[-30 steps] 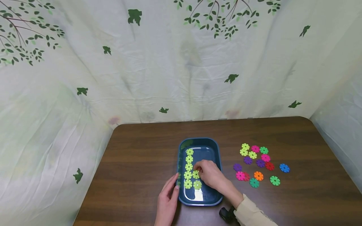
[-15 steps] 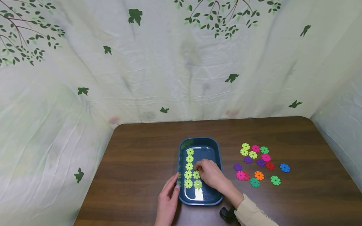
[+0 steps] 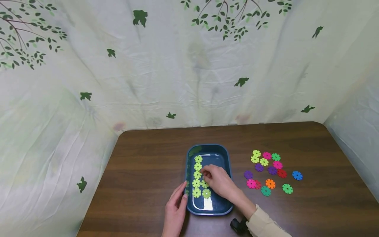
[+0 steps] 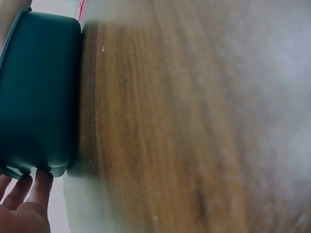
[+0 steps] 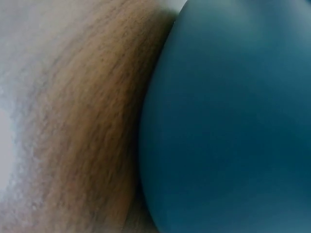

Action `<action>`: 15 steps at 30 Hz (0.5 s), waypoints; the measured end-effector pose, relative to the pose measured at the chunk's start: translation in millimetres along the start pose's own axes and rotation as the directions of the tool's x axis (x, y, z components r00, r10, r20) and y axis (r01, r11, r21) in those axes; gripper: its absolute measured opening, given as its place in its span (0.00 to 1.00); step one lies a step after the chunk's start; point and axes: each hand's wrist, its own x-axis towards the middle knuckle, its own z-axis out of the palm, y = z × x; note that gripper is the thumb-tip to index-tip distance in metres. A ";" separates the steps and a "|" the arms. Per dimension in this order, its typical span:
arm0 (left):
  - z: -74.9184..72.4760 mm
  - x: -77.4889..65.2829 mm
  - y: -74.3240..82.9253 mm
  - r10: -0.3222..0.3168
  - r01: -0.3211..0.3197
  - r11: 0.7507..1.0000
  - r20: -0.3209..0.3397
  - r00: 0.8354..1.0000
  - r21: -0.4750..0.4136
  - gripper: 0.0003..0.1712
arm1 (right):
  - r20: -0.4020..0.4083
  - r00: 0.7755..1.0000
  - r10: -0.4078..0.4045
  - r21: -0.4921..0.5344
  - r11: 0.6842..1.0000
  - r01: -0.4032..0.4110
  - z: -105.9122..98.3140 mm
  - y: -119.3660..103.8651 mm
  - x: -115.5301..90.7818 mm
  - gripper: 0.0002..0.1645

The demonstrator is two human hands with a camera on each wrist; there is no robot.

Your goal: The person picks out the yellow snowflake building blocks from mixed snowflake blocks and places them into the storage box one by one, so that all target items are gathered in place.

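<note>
A blue tray (image 3: 211, 210) lies on the table, seen again as a dark teal wall (image 4: 39, 92) in the left wrist view. Inside it, flat yellow flower-shaped discs (image 3: 196, 193) form a column along the left side, with a second short column of yellow discs (image 3: 206, 193) beside it. My left hand (image 3: 175, 210) touches the tray's left side with its fingers extended. Over the tray, my right hand (image 3: 218, 180) bends its fingers down at the top of the short column, partly covering a yellow disc (image 3: 204, 184). Its fingertips are hidden, so I cannot tell whether they pinch a disc.
Right of the tray, loose discs lie scattered on the brown table (image 3: 148, 171): yellow (image 3: 254, 159), pink (image 3: 277, 165), purple (image 3: 248, 174), orange (image 3: 270, 183), blue (image 3: 297, 175) and others. A black object (image 3: 237, 225) sits by the right wrist. A leaf-patterned cloth (image 3: 189, 65) hangs behind.
My right hand has shifted slightly up and left over the tray, its fingertips now nearer the long yellow column. The left hand and the loose discs stay where they were.
</note>
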 end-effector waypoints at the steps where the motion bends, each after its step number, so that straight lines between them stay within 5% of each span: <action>1: 0.1 0.1 -0.1 0.003 -0.003 1.000 0.000 1.000 0.002 0.24 | -0.001 1.000 -0.005 0.010 1.000 0.005 -0.2 0.0 0.0 0.11; 8: 0.9 0.0 0.7 0.003 -0.003 1.000 -0.007 1.000 -0.001 0.24 | -0.016 1.000 -0.004 0.121 0.993 0.006 -2.4 -1.2 -1.1 0.15; 15: 0.7 -1.1 1.2 0.022 -0.022 1.000 -0.007 1.000 -0.007 0.24 | -0.147 0.989 -0.009 0.289 0.956 0.052 -6.8 -2.7 -4.9 0.16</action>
